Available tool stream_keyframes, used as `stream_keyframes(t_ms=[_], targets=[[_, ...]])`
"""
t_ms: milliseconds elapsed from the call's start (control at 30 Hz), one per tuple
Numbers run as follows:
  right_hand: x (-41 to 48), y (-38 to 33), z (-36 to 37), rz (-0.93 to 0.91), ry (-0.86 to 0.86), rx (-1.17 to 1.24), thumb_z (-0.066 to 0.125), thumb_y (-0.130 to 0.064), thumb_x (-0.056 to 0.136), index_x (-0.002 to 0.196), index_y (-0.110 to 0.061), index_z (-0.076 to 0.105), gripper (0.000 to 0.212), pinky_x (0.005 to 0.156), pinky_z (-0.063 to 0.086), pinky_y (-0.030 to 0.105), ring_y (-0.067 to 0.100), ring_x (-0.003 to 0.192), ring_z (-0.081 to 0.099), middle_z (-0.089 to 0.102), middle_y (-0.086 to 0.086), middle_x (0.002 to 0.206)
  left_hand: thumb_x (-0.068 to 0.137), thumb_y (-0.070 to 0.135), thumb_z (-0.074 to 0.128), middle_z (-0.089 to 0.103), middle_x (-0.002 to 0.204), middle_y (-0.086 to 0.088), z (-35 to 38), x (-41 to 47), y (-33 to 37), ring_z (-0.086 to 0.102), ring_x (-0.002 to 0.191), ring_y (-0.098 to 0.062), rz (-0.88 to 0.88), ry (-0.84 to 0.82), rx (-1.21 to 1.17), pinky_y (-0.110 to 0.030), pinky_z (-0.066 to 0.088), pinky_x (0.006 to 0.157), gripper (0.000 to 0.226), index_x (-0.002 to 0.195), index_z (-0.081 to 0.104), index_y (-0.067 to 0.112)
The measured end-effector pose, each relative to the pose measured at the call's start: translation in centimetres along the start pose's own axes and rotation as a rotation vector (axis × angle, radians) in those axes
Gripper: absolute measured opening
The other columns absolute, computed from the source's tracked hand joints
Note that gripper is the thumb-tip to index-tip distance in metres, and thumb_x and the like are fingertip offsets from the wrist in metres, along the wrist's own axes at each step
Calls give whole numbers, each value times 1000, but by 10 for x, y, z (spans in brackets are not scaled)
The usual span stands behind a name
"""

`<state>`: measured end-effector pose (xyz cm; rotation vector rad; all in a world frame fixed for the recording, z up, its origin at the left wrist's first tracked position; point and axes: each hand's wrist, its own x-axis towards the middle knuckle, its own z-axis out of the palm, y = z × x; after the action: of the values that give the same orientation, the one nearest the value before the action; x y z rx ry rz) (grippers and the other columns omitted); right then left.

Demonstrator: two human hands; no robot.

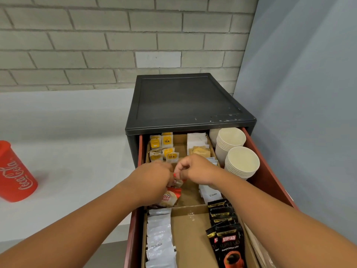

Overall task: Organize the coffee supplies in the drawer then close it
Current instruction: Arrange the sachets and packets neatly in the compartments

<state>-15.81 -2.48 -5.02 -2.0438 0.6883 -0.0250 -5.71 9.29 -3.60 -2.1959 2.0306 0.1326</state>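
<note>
The red-brown drawer (270, 171) stands pulled out of a black cabinet (189, 101). Cardboard dividers (189, 208) split it into compartments. My left hand (154, 176) and my right hand (197, 169) meet over the middle-left compartment, both pinching red-and-cream creamer sachets (170, 198). Yellow tea bags (164, 146) fill the back-left compartment. White and brown sugar packets (199, 146) lie back centre. Two stacks of paper cups (241, 163) stand at the right. Black Kopiko coffee sachets (226, 229) line the front right, silver-white sachets (160, 238) the front left.
A red Coca-Cola cup (13, 175) stands on the white counter (67, 151) at the left. A grey brick wall rises behind, a grey panel (309, 93) to the right. White packets labelled Cream (211, 192) lie under my right wrist.
</note>
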Motion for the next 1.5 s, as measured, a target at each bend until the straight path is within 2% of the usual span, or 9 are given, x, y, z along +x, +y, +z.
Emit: stream_keyframes(t_ms=[100, 200, 300, 433, 600, 833, 1100, 1367, 1500], targets=[[-1, 4, -2, 40, -20, 166, 54, -7, 91, 70, -25, 63, 29, 68, 44, 19, 6, 79, 56, 63, -8, 81, 89, 17, 53, 61, 101, 1, -7, 4, -4, 58, 90, -15, -81, -25, -54, -24, 47, 73, 16, 100, 64, 20], [7, 9, -1, 153, 92, 316, 50, -6, 93, 81, -22, 63, 24, 75, 51, 24, 15, 89, 59, 64, 2, 98, 90, 19, 52, 62, 94, 1, -21, 4, -15, 57, 85, -14, -118, 23, -87, -24, 46, 70, 8, 86, 58, 23], [14, 14, 7, 299, 130, 241, 53, 0, 88, 102, -16, 63, 23, 92, 51, 32, 24, 112, 55, 57, 10, 122, 91, 24, 54, 64, 95, 2, -35, 3, -26, 59, 85, -13, -172, 90, -160, -25, 50, 72, 8, 88, 62, 23], [19, 13, 25, 352, -8, 79, 70, -11, 80, 140, -12, 41, 67, 103, 45, 40, 29, 125, 47, 46, 10, 140, 91, 25, 57, 63, 96, 3, -53, 5, -32, 59, 86, -13, -237, 203, -256, -19, 43, 65, 8, 95, 64, 22], [22, 0, 42, 335, -37, 50, 78, -19, 73, 138, -10, 41, 76, 98, 45, 35, 28, 122, 50, 51, 9, 135, 90, 25, 59, 66, 101, -1, -61, 8, -36, 60, 88, -15, -274, 245, -298, -14, 40, 56, 4, 88, 57, 26], [11, -4, 59, 302, -114, -77, 74, -14, 79, 133, -8, 46, 61, 87, 48, 31, 26, 111, 55, 55, 10, 128, 90, 24, 59, 66, 100, -2, -55, 12, -36, 63, 87, -18, -285, 166, -294, -25, 55, 71, 2, 90, 60, 23], [-10, 0, 3, 326, 180, -208, 65, -14, 85, 131, -7, 45, 50, 88, 53, 37, 28, 105, 58, 56, 14, 122, 90, 21, 58, 65, 95, -3, -47, 23, -35, 62, 82, -17, -313, 119, -291, -16, 44, 58, 4, 90, 61, 19], [-34, 6, -14, 242, 324, -228, 63, -20, 86, 135, -15, 43, 53, 80, 45, 30, 25, 107, 56, 57, 8, 126, 87, 6, 52, 48, 70, 0, -12, 50, -12, 49, 66, -12, -273, -165, -60, -19, 41, 58, 8, 88, 60, 9], [-32, 9, -13, 236, 327, -229, 62, -21, 87, 135, -15, 43, 52, 81, 45, 29, 25, 109, 56, 56, 7, 127, 88, 11, 59, 59, 97, -6, -1, 54, -3, 60, 90, -20, -393, -147, 46, -27, 47, 72, 22, 109, 62, 9]])
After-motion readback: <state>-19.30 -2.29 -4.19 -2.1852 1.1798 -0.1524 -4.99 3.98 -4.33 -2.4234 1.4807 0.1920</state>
